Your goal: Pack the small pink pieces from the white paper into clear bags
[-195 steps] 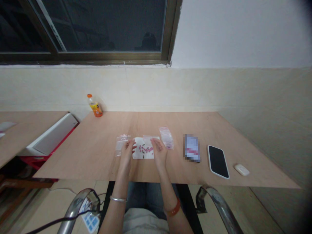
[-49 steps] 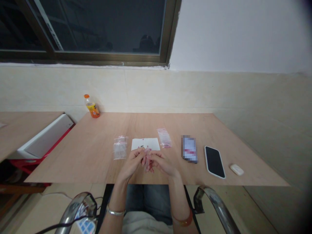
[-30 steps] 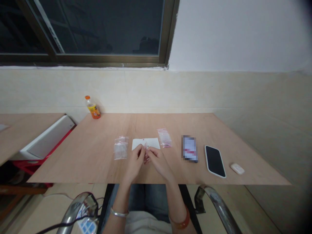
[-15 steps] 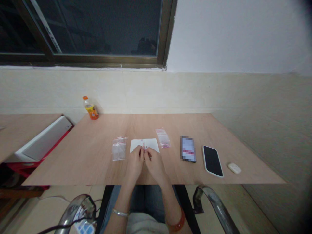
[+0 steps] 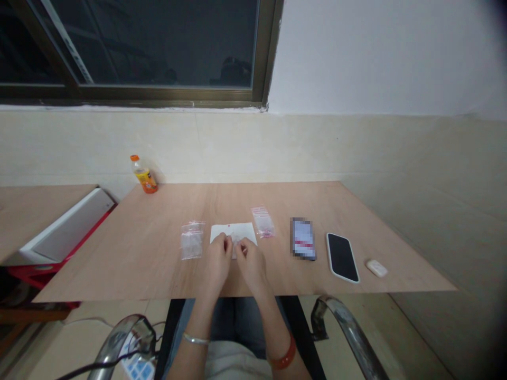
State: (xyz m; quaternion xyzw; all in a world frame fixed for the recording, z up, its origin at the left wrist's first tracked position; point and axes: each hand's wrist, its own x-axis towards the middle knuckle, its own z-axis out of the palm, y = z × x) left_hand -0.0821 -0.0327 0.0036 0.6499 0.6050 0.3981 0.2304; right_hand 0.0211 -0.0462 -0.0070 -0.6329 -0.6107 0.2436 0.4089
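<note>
Table (image 5: 325, 206): small bag (image 5: 236, 248) between fingers (image 5: 228, 244)

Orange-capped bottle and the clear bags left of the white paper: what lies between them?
Nothing: in the head view, only bare table runs from the orange-capped bottle to the clear bags.

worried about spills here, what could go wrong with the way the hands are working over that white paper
1. Both hands, left hand and right hand, pinch something small and clear over the white paper sheet; what it is cannot be told, but small contents could drop and scatter.
2. The hands work close to the front edge of the light wooden table, so anything dropped may roll off.
3. The clear plastic zip bag beside the left hand could be brushed aside.
</note>
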